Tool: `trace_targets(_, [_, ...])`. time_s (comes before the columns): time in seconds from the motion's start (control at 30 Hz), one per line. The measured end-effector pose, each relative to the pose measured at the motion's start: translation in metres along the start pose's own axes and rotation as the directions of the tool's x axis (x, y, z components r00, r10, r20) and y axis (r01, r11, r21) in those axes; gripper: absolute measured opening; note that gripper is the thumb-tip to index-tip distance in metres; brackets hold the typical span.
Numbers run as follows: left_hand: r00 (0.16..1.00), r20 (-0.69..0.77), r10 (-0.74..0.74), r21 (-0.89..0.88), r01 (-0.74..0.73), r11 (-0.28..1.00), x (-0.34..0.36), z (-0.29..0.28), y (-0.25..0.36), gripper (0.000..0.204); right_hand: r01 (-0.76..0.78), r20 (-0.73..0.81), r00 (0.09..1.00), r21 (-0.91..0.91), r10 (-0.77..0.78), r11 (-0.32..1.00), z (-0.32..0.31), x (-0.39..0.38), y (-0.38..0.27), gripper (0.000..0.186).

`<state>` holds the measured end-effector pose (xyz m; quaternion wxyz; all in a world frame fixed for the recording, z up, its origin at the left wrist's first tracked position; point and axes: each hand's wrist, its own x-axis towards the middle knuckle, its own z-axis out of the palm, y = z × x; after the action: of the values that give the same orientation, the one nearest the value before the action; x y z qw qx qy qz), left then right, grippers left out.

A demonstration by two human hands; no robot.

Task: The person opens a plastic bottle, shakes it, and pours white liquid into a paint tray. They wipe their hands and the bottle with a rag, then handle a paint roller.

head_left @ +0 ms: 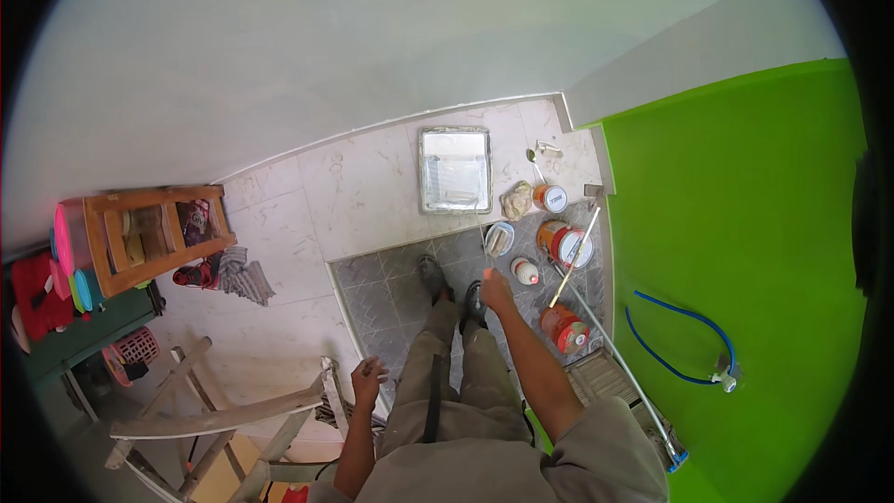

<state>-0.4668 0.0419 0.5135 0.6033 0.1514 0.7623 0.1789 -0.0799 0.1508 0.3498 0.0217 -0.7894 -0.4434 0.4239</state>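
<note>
My right hand is closed round an orange-handled tool with a thin rod; its far end is too small to make out. Just beyond the hand, a small round tub with a whitish piece over it stands on the grey tiles. A white bottle is to the right of this hand. Farther ahead lies a rectangular paint tray with a whitish wet surface. My left hand hangs low at my left side, fingers loosely bent and apart, holding nothing visible.
Paint buckets stand at the right, a yellowish stick across them. A long pole leans there by the green wall with its blue hose. A wooden trestle stands near left, a wooden stool farther off.
</note>
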Motion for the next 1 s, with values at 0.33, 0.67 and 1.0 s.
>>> trace_targets(0.33, [0.999, 0.028, 0.029, 0.006, -0.029, 1.0, -0.003, 0.005, 0.013, 0.04, -0.052, -0.087, 0.994, 0.128, 0.063, 0.99, -0.03, 0.023, -0.033, 0.028])
trace_targets(0.67, [0.996, 0.071, 0.049, 0.027, -0.051, 0.998, 0.003, 0.011, 0.011, 0.038, -0.064, -0.163, 0.984, 0.048, 0.071, 0.997, -0.03, 0.063, -0.031, 0.03])
trace_targets(1.0, [0.999, -0.017, 0.036, -0.024, -0.037, 0.999, -0.017, -0.003, -0.011, 0.039, -0.138, -0.008, 0.99, 0.008, 0.138, 0.99, -0.026, -0.014, -0.05, 0.035])
